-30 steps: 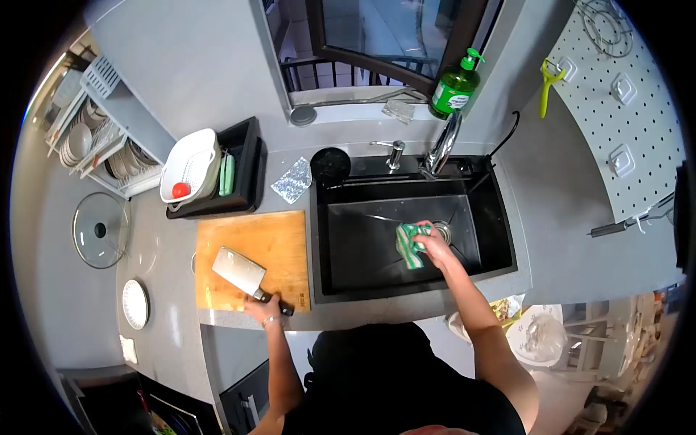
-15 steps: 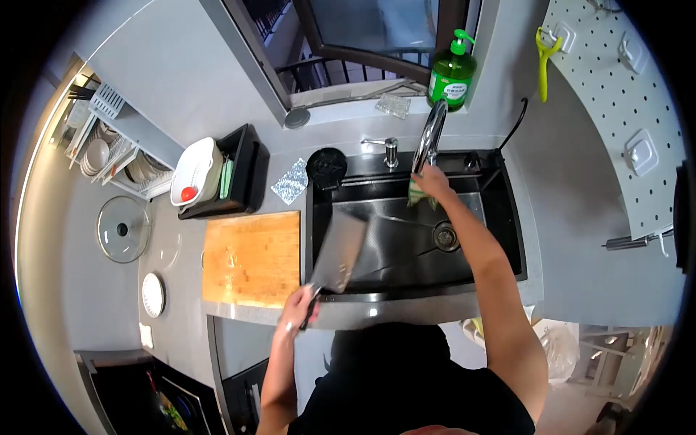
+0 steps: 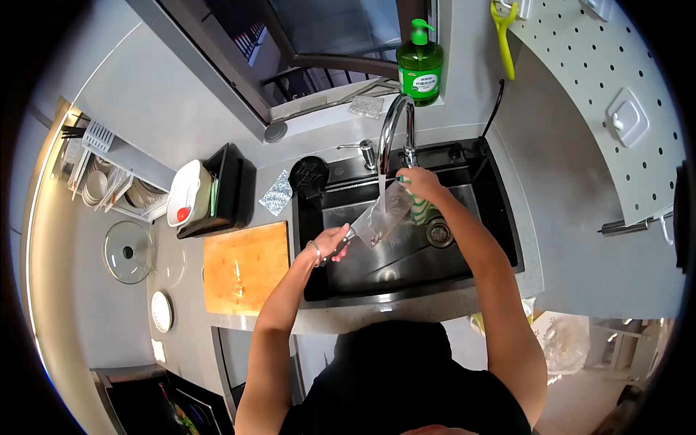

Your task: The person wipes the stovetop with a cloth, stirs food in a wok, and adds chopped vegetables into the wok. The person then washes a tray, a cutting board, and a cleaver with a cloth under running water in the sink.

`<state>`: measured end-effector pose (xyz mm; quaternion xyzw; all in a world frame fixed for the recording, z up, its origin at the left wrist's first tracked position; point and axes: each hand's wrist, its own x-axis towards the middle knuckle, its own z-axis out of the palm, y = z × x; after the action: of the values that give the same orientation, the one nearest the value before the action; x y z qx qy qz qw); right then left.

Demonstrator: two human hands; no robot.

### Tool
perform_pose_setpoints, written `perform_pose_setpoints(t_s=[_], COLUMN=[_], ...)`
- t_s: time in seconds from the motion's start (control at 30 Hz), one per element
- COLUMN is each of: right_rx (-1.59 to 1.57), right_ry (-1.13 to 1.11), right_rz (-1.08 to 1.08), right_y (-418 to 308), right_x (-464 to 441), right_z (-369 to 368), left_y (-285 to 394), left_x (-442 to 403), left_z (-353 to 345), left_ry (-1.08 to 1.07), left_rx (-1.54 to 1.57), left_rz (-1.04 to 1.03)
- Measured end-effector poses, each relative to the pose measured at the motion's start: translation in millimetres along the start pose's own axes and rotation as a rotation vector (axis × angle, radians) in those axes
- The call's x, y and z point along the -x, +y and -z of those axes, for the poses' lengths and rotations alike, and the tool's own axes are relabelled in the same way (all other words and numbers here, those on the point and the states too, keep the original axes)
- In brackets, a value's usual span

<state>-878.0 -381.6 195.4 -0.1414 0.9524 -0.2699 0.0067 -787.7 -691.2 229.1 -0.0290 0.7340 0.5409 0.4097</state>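
Observation:
My left hand (image 3: 333,243) is wrapped round the dark handle of a cleaver (image 3: 380,217), whose wide blade is held over the black sink (image 3: 391,277). Water runs from the chrome faucet (image 3: 392,130) down onto the blade. My right hand (image 3: 422,183) is closed on a green and white striped cloth (image 3: 420,209), which hangs below the fingers just right of the blade. Part of the blade's far end is hard to make out under the water.
Left of the sink lies a wooden cutting board (image 3: 246,267). Behind it are foil (image 3: 276,193), a white basket (image 3: 186,190) and a black rack (image 3: 237,190). A green soap bottle (image 3: 420,69) stands on the sill, right of a soap dispenser (image 3: 367,154).
My left hand has lifted the cleaver off the cutting board and carried it right, over the sink. My right hand has moved the cloth back towards the faucet. Water now runs.

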Motion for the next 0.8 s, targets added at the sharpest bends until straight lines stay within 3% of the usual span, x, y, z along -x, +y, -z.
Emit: perform_pose_setpoints(t_s=[0.03, 0.2, 0.47, 0.73, 0.8], right_rx=[-0.011, -0.402, -0.563, -0.979, -1.058], right_ry=[0.005, 0.139, 0.235, 0.426, 0.436], right_rz=[0.027, -0.231, -0.530, -0.577, -0.579], right_y=[4, 36, 38, 31, 23], right_x=[5, 63, 180, 217, 217], right_z=[1, 6, 38, 32, 29], left_y=[3, 15, 32, 50, 57], left_x=[-4, -30, -60, -1, 14], left_z=[-1, -7, -18, 12, 13], left_ry=[-0.010, -0.100, -0.231, -0.243, -0.200], left_rx=[-0.008, 0.018, -0.036, -0.213, -0.342], left_rz=[0.003, 0.015, 0.116, 0.253, 0.186])
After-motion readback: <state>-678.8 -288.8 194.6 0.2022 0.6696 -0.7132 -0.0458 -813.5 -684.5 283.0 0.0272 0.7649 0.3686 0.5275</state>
